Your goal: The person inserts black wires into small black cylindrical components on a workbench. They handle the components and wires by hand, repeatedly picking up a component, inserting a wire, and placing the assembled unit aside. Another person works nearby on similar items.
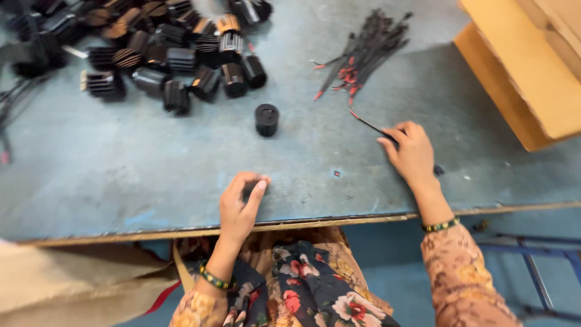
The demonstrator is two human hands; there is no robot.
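My left hand (241, 203) rests near the front edge of the grey-blue table (121, 175), its fingers curled around a small dark part that is mostly hidden. My right hand (411, 151) lies on the table further right, pinching a thin black wire with a red tip (366, 123). A bundle of the same black wires with red ends (363, 54) lies beyond my right hand. One black ribbed cylinder (266, 119) stands alone between my hands and a pile of black ribbed cylinders (169, 54).
A yellow-brown cardboard box (526, 66) sits at the table's right edge. Black cables (15, 97) trail at the far left. A beige cloth (66, 284) lies below the table's front left. Blue metal framing (532, 266) shows at the lower right.
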